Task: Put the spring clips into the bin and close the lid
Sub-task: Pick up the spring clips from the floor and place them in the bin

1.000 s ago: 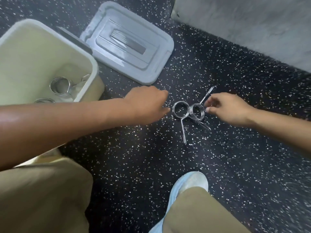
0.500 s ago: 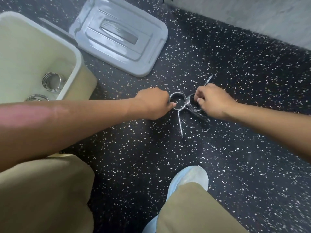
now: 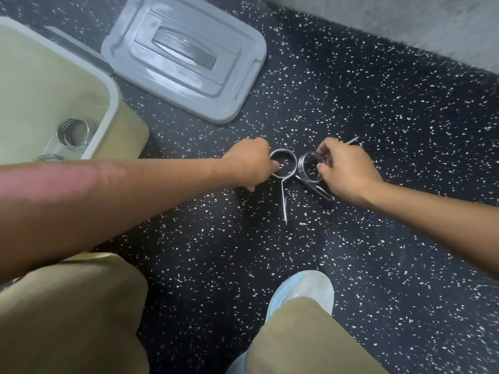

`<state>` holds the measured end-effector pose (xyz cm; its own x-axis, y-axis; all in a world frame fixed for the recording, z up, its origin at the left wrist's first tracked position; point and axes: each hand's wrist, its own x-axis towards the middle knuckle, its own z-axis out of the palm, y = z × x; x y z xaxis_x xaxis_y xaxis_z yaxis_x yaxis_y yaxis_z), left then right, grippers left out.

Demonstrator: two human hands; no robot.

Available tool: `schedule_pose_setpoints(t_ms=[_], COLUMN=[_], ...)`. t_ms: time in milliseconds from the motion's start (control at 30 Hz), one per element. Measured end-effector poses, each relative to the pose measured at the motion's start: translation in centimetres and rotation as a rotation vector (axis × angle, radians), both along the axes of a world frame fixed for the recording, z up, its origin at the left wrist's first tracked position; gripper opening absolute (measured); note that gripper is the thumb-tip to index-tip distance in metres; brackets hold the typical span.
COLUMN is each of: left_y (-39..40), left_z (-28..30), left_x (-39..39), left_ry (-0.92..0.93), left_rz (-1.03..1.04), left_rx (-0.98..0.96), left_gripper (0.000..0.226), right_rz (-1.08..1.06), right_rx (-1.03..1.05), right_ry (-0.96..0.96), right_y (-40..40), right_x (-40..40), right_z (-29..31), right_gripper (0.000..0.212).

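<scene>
Two silver spring clips lie side by side on the speckled black floor. My left hand (image 3: pixel 249 163) has its fingers closed on the coil of the left spring clip (image 3: pixel 284 177), whose straight leg points toward me. My right hand (image 3: pixel 343 168) pinches the coil of the right spring clip (image 3: pixel 307 170); one of its legs sticks out past the knuckles. The cream bin (image 3: pixel 108 103) stands open at the left, with two more spring clips (image 3: pixel 73 133) inside. The grey lid (image 3: pixel 186 55) lies flat on the floor behind the bin.
A grey wall (image 3: pixel 405 22) runs along the far right. My bent knees in tan trousers (image 3: pixel 73 314) and a light blue shoe (image 3: pixel 302 292) fill the near side of the floor.
Both hands have moved in from either side and closed on the two clips, which a second ago lay untouched between them. The camera has shifted slightly.
</scene>
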<state>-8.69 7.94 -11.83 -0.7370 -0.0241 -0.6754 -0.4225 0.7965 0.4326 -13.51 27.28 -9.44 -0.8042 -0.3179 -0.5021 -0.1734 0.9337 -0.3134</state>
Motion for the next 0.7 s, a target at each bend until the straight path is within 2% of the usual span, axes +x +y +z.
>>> schedule_pose_setpoints(t_ms=[333, 700], left_y=[-0.6, -3.9], left_z=[0.7, 6.2], left_x=[1.9, 8.1], left_ry=[0.054, 0.004], left_rz=[-0.008, 0.031], left_rx=[-0.083, -0.033], left_gripper=[0.041, 0.039], right_rz=[-0.125, -0.136], right_rx=[-0.113, -0.191], right_ry=[0.017, -0.001], right_y=[2.0, 0.0], right_x=[0.3, 1.8], right_z=[2.0, 5.7], right_gripper=[0.012, 0.004])
